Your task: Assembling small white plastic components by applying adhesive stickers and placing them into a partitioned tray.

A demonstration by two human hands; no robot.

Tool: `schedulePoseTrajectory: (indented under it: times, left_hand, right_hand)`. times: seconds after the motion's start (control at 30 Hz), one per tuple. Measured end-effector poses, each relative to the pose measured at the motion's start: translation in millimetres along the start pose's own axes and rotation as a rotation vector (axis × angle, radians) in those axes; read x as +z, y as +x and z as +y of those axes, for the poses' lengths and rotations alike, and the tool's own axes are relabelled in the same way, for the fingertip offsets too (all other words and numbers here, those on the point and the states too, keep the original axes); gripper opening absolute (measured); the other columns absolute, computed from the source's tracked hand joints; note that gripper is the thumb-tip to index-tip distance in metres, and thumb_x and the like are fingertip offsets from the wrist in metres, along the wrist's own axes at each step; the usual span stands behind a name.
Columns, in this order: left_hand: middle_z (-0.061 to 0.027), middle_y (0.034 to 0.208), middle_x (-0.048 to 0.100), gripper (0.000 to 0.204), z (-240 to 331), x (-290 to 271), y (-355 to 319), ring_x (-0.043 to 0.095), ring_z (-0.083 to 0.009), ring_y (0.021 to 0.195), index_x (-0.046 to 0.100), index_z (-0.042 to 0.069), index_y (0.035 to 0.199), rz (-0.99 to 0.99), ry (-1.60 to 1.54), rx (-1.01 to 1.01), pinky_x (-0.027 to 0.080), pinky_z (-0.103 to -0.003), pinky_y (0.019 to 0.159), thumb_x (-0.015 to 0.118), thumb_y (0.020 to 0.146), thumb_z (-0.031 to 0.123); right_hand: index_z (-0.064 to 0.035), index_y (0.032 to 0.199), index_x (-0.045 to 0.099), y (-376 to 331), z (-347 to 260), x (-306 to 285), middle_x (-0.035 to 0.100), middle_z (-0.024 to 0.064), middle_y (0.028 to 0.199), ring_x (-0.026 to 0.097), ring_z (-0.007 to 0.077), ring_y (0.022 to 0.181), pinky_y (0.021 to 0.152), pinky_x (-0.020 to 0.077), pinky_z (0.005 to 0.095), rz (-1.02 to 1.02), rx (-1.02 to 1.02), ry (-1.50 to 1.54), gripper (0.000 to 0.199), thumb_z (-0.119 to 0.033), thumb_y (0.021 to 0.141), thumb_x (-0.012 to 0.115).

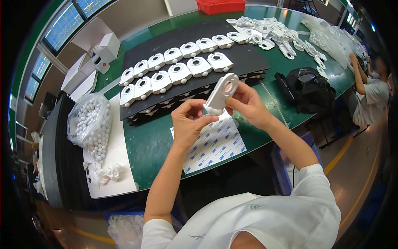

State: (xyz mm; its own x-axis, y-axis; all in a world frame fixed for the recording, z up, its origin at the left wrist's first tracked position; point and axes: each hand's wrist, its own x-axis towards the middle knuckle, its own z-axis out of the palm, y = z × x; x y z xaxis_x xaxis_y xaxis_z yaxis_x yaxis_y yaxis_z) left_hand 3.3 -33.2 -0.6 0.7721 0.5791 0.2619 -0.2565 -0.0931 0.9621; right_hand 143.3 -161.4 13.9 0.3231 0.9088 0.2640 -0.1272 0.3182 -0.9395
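Observation:
Above the front of the green table, I hold up a white plastic part, long and flat with a round hole near its upper end. My right hand pinches it along its right side, thumb in front. At its lower end, the thumb and fingers of my left hand close around the edge; whether a smaller piece is also between them is hidden. Below both hands lies a white sheet with blue print. Two rows of similar white parts, several with a white ball at the lower end, rest on a black foam board.
Left of the boards, a clear bag of white balls sits beside crumpled tissue. Loose white parts are heaped at the far right, near clear plastic bags and a black bag. A co-worker sits at right. A red bin stands behind.

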Motion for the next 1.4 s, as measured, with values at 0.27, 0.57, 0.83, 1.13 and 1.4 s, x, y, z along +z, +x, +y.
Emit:
schedulePoseTrajectory:
  times: [0.27, 0.57, 0.83, 1.13, 1.4]
  left_hand:
    - [0.0040, 0.070, 0.047, 0.035, 4, -10, 6, 0.034, -0.0011, 0.051, 0.054, 0.001, 0.107, -0.053, -0.331, -0.225, 0.023, -0.015, 0.039, 0.065, 0.081, 0.023]
    - [0.0023, 0.073, 0.049, 0.037, 6, -14, 11, 0.033, -0.0018, 0.051, 0.050, 0.001, 0.106, 0.000, -0.566, -0.433, 0.019, -0.015, 0.036, 0.054, 0.088, 0.033]
    - [0.0005, 0.074, 0.049, 0.034, 2, -18, 10, 0.034, -0.0028, 0.052, 0.051, 0.001, 0.105, -0.005, -0.626, -0.433, 0.019, -0.015, 0.036, 0.053, 0.088, 0.031]
    - [-0.0003, 0.075, 0.048, 0.031, 3, -17, 11, 0.034, -0.0036, 0.052, 0.051, 0.001, 0.105, -0.020, -0.651, -0.445, 0.020, -0.015, 0.036, 0.053, 0.088, 0.027]
    - [-0.0002, 0.075, 0.048, 0.030, 2, -17, 10, 0.034, -0.0035, 0.052, 0.051, 0.002, 0.105, -0.046, -0.664, -0.455, 0.019, -0.015, 0.036, 0.054, 0.087, 0.026]
  right_hand:
    - [0.0009, 0.110, 0.049, 60, -53, -61, 0.062, 0.0054, 0.082, 0.054, 0.0067, 0.069, 0.059, 0.0409, 0.0189, 0.324, -0.115, -0.482, 0.033, -0.014, 0.083, 0.059]
    - [0.0013, 0.105, 0.060, 90, -44, -128, 0.062, 0.0051, 0.082, 0.050, 0.0079, 0.067, 0.054, 0.0390, 0.0215, 0.372, 0.268, -0.870, 0.032, -0.021, 0.082, 0.057]
    - [0.0014, 0.091, 0.065, 100, -49, -122, 0.063, 0.0083, 0.079, 0.059, 0.0161, 0.070, 0.063, 0.0488, 0.0295, 0.337, 0.293, -0.916, 0.024, -0.019, 0.077, 0.062]
    - [-0.0065, 0.100, 0.064, 140, -22, -194, 0.062, 0.0121, 0.101, 0.056, 0.0240, 0.096, 0.083, 0.0438, 0.0316, 0.277, -0.298, -1.521, 0.028, -0.021, 0.075, 0.066]
    - [-0.0088, 0.093, 0.067, 144, -26, -174, 0.064, 0.0106, 0.092, 0.056, 0.0215, 0.082, 0.074, 0.0452, 0.0316, 0.223, -0.060, -1.376, 0.026, -0.025, 0.072, 0.069]
